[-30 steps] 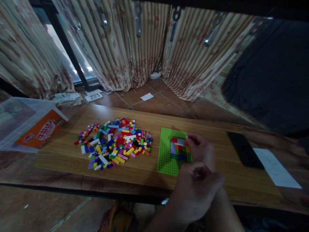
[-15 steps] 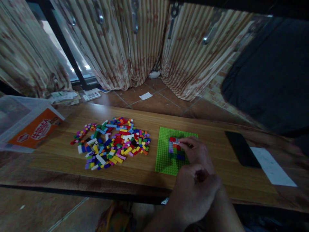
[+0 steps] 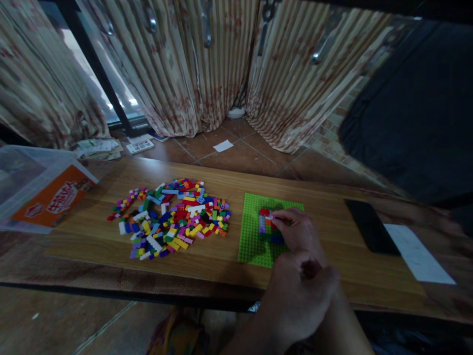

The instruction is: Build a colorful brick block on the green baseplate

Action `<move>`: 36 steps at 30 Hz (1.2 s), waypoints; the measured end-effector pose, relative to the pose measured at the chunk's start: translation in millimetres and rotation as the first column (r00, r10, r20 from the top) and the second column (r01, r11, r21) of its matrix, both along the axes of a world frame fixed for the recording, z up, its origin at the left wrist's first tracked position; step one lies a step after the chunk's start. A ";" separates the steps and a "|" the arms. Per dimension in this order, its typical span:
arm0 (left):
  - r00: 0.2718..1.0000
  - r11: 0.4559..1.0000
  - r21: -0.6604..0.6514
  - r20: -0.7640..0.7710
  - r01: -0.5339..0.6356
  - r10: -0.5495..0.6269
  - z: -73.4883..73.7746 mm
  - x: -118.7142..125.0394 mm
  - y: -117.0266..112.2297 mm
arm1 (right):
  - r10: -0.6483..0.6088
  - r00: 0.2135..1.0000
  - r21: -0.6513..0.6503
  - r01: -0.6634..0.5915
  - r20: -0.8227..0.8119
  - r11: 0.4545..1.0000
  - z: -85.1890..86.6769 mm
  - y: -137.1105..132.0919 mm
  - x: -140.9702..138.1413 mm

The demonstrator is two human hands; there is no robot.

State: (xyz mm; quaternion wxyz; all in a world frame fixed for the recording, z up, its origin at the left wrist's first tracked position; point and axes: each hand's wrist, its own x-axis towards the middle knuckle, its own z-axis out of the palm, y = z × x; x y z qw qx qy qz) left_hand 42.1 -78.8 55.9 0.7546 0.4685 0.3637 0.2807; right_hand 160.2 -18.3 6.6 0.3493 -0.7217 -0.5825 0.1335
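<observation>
My right hand reaches over the green baseplate. Its thumb and index finger pinch a small pink brick at the top of a group of bricks. That group, partly covered by my fingers, shows a red brick, a purple brick and dark blue bricks, all on the baseplate. Closer to me, my left hand is curled closed in front of my right forearm. Whatever it may hold is hidden inside the fingers.
Left of the baseplate, a wide pile of loose colourful bricks covers the wooden board. A clear plastic bin with an orange label stands at the far left. On the right lie a black phone-like slab and a white paper.
My right fingertips have shifted very slightly over the brick group, staying pinched on the pink brick. My left hand stays closed in nearly the same place.
</observation>
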 end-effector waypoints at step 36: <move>1.000 1.000 0.017 -0.008 0.006 -0.006 -3.4 0.8 -3.5 | 0.028 0.968 -0.098 -0.003 0.250 0.995 -2.9 -5.2 -1.2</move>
